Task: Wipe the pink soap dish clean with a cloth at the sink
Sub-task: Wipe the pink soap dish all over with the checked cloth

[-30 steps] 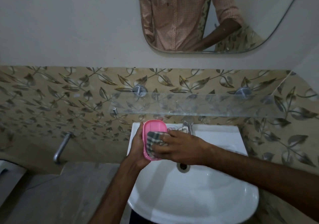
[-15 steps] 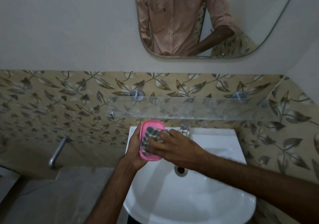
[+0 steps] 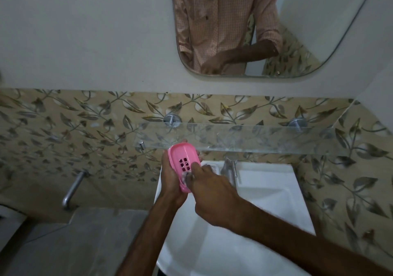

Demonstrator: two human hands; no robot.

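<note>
Holding the pink soap dish (image 3: 184, 161) tilted over the back left corner of the white sink (image 3: 265, 193), the left hand (image 3: 170, 176) wraps around the dish's left edge, with fingertips showing past its far rim. The dish's hollow faces the camera, and a grid of drain holes is visible in its middle. The right hand (image 3: 209, 193) reaches in from the right and presses a bunched cloth (image 3: 185, 176) against the lower part of the dish; its fingers are curled around the cloth, and only a small grey and white patch of fabric shows between the fingers and the pink plastic. Both forearms come up from the bottom of the frame and meet at the dish.

Just behind the right hand stands a chrome tap (image 3: 230, 169) on the sink's back ledge. Beside the tap, partly hidden by the fingers, lies something small and white that is too covered to identify. Above the dish runs a glass shelf (image 3: 255, 138), fixed to the leaf-patterned tiles (image 3: 63, 127) by two round metal mounts; the dish's top end overlaps the shelf's front edge in this view. A second metal spout (image 3: 73, 187) sticks out of the tiled wall, well to the left of the sink. Higher on the plain wall hangs a mirror (image 3: 308, 31), which reflects a checked shirt and a bare forearm.
</note>
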